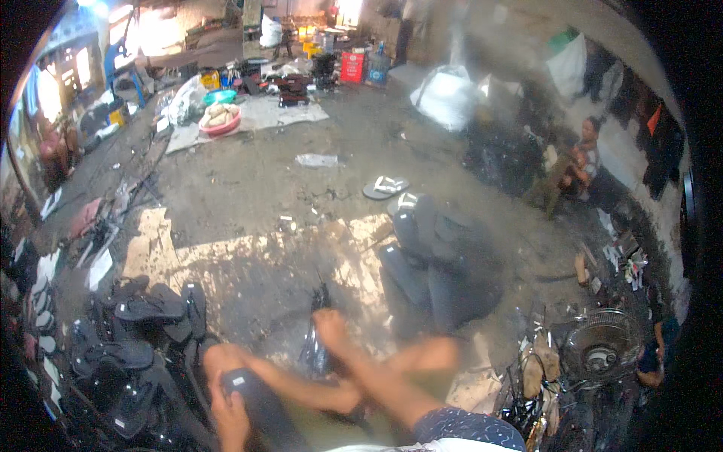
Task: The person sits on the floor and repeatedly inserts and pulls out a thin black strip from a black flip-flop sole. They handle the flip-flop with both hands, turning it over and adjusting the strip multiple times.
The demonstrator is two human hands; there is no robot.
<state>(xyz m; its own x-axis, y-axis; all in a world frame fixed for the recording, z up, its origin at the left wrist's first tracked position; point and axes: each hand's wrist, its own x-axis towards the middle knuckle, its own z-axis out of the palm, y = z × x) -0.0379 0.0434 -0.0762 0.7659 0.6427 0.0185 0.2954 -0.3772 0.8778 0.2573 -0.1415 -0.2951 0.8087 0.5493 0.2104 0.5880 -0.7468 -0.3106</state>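
Grimy floor (256, 192), grey wall (516, 41) at one o'clock, fan (600, 354) at four, slippers (149, 309) at eight, left hand (230, 414) gripping sole (256, 399) at seven, right hand (330, 330) at six, finger grip unclear.

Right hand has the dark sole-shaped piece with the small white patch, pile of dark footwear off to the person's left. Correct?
Wrong hand: the head view shows the left hand holding the dark sole-shaped piece with the small white patch. The pile of dark footwear is off to the person's left, as you say.
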